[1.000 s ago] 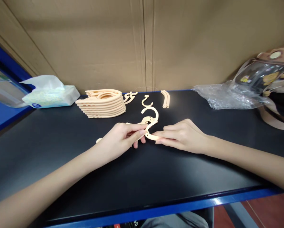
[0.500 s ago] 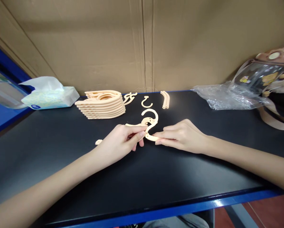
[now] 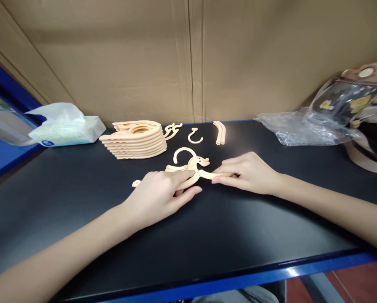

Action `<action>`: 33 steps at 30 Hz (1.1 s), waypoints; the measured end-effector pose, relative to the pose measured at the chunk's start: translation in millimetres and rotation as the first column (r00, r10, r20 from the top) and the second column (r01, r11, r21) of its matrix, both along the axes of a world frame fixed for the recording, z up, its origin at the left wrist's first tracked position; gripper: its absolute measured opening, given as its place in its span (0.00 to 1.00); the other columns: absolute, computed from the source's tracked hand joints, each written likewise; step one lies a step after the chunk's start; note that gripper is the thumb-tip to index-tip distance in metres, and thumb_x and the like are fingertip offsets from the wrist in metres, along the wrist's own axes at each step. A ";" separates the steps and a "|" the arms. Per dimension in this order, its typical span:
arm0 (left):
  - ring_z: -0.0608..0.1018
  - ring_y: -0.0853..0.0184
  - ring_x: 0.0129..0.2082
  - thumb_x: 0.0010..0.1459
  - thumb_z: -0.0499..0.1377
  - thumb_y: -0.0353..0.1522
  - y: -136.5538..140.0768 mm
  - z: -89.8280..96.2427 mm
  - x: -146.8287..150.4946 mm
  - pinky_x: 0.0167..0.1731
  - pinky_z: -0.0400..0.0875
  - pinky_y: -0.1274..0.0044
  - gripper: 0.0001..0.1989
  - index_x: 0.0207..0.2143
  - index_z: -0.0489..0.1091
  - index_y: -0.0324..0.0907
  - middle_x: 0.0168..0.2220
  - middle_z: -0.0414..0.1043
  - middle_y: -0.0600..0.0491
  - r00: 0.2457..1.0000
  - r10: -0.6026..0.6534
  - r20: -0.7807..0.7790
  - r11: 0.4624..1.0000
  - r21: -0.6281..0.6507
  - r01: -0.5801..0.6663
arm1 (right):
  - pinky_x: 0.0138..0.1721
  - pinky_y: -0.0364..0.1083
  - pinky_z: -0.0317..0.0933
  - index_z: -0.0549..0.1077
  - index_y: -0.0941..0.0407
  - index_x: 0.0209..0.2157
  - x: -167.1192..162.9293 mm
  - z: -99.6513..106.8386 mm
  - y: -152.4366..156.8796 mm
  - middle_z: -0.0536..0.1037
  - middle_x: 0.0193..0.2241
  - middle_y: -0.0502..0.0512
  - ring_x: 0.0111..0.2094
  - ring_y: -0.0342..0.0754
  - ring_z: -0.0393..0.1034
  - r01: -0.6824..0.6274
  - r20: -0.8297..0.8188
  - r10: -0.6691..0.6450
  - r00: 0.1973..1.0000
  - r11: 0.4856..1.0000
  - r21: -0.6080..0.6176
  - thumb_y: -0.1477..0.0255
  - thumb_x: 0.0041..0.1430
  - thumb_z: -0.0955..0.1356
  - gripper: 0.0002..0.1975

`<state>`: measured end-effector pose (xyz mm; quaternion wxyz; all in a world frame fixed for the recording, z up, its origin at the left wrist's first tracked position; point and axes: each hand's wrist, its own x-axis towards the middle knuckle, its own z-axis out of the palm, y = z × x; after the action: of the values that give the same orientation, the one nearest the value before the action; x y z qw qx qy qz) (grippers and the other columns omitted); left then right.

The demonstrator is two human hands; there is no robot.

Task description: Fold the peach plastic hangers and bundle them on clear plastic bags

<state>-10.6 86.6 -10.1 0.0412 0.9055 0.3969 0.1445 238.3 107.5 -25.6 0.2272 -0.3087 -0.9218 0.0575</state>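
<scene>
A cream folding clothes hanger point(image 3: 206, 174) is held between my two hands, its hook curling up and over to the left. My left hand point(image 3: 157, 193) grips the left arm of the hanger, whose end point(image 3: 136, 183) pokes out past my knuckles; the thumb is stretched along below it. The right arm is pinched in the fingers of my right hand point(image 3: 248, 171). Just behind the hanger lies another cream piece point(image 3: 203, 161) with notched ends, partly covered by the hook and my left hand.
A neat stack of cream hangers point(image 3: 136, 147) stands behind my left hand. Near the cardboard wall lie small notched pieces point(image 3: 172, 131), a loose hook point(image 3: 194, 136) and two curved arms point(image 3: 220, 133). A tissue pack point(image 3: 68, 129) is left; plastic wrap point(image 3: 305, 126) and a clear bottle point(image 3: 340, 99) are right.
The hook has swung from curling on the right side to the left. The right arm has spread out further, and my left thumb has come away from the joint.
</scene>
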 end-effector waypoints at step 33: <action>0.77 0.68 0.23 0.65 0.53 0.34 1.9 -8.3 -3.0 0.21 0.61 0.79 0.10 0.40 0.72 0.41 0.27 0.77 0.56 0.994 -0.105 -0.028 0.982 0.155 0.109 | 0.39 0.48 0.56 0.74 0.57 0.49 -1.7 0.4 3.3 0.78 0.33 0.54 0.34 0.47 0.67 0.021 0.002 -0.022 1.000 0.958 0.286 0.67 0.66 0.63 0.15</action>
<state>-13.6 88.5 -18.4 -0.0261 0.9274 0.3355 0.1636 236.6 110.8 -25.2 0.2675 -0.2828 -0.9177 -0.0796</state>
